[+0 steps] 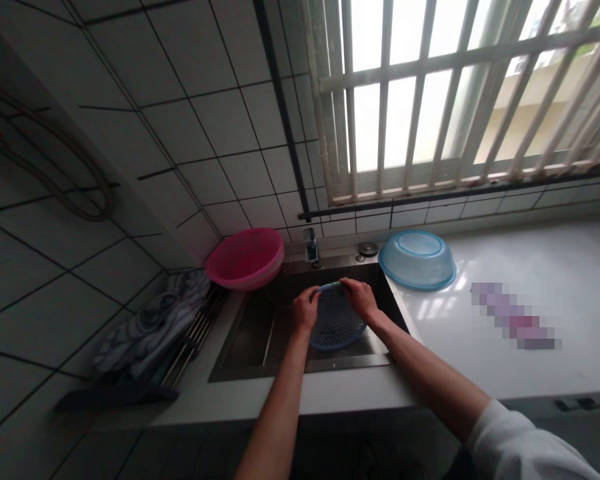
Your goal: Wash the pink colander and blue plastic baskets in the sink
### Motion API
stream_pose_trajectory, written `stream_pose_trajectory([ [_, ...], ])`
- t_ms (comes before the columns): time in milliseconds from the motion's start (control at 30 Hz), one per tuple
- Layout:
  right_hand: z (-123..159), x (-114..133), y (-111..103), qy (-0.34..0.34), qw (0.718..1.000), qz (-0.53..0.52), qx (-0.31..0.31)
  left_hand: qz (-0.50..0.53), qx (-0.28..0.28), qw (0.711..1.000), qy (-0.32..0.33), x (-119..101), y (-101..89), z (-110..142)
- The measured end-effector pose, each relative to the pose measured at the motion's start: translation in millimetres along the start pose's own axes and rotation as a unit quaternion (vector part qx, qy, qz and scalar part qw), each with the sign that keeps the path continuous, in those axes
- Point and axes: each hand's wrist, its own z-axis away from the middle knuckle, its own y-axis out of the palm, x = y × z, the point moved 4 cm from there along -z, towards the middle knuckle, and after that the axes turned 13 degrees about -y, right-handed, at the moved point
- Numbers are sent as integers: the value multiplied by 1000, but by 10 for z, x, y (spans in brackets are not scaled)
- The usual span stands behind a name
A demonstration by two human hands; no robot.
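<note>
Evidently, the work in hand is holding and steadying the blue perforated basket [337, 327], which is in the sink area, just below and between the fingers. The left hand [305, 308] pinches its rim, thumb and fingers closed together at one side; the right hand [360, 298] has its fingers curled in on the far part of the rim. Between the two sets of fingertips a small pale green patch [336, 285] shows at the rim, too small to identify. The basket looks tilted, and whether its underside touches the sink [350, 361] is hidden.

Just beyond the fingers stands the tap [310, 245]. To the left of them is a pink basin [247, 259]; to the right, an upturned light-blue basin [417, 260] on the white counter [485, 260].

Any shift of the basket from here would, I judge, call for both grips staying firm and moving evenly, since all the visible finger contact lies along the rim and a slack side could let it swing or slip.
</note>
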Motion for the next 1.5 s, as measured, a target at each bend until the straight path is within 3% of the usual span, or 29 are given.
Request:
stream_pose_trajectory([
  [100, -40, 146, 103, -40, 999, -3, 34, -16, 28, 999, 15, -28, 53, 13],
  [167, -60, 144, 100, -42, 999, -13, 28, -24, 11, 1000, 3, -11, 18, 6],
  [300, -39, -99, -34, 30, 999, -21, -8, -21, -68, 996, -58, 95, -152, -22],
  [433, 32, -297, -139, 92, 995, -6, -22, -14, -80, 995, -65, 124, -190, -38],
  [533, 31, -203, -116, 67, 997, 2, -32, -20, -56, 997, -43, 59, -107, -25],
  [667, -40, 94, 54, -9, 1000, -10, 21, -31, 13, 999, 5, -53, 21, 21],
  [767, -78, 190, 115, -34, 998, -23, 39, -38, 19, 999, -1, -50, 3, 26],
  [967, -8, -199, -66, 72, 997, -19, 3, -37, -73, 993, -88, 113, -184, -44],
  [1067, 25, -297, -124, 102, 995, 0, -18, -19, -47, 997, -58, 67, -125, -42],
  [1167, -7, -142, -57, 51, 999, 6, -14, -17, 4, 1000, -13, -31, -6, -9],
  [1267, -56, 70, 74, -20, 999, -9, 33, -28, 27, 999, 3, -66, 38, 22],
  [1367, -64, 78, 92, -23, 999, -30, 37, -34, -2, 999, -19, -2, -41, 15],
  [1500, -11, -162, -33, 38, 998, -40, -11, -17, -55, 996, -62, 113, -168, -36],
])
